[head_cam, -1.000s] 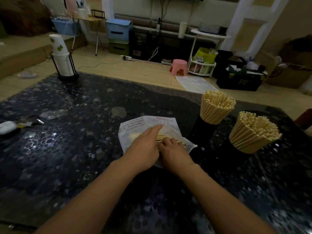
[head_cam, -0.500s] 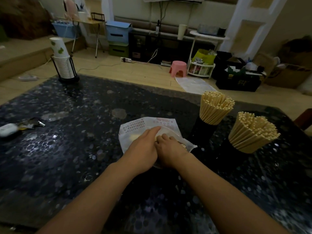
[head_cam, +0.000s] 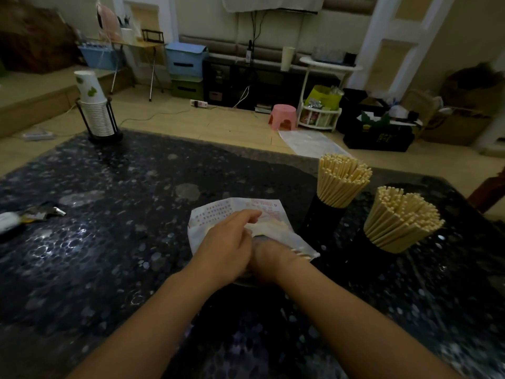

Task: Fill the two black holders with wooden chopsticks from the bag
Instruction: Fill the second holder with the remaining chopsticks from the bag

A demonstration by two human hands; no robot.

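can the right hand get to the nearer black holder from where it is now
Probably yes: the right hand is at the bag, the holder stands just to its right, and only the bag's edge lies between them.

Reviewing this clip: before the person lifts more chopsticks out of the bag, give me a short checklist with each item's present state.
1. Bag lies flat on the table: ok.
2. Left hand rests on the bag, steadying it: ok.
3. Right hand at the bag's mouth, grip on chopsticks: cannot tell, fingers hidden.
4. Chopsticks left in the bag: ok, a few tips show.
5. Near holder upright but looks packed, room for more: cannot tell.
6. Far-right holder has room: cannot tell, its bundle leans and fans out.
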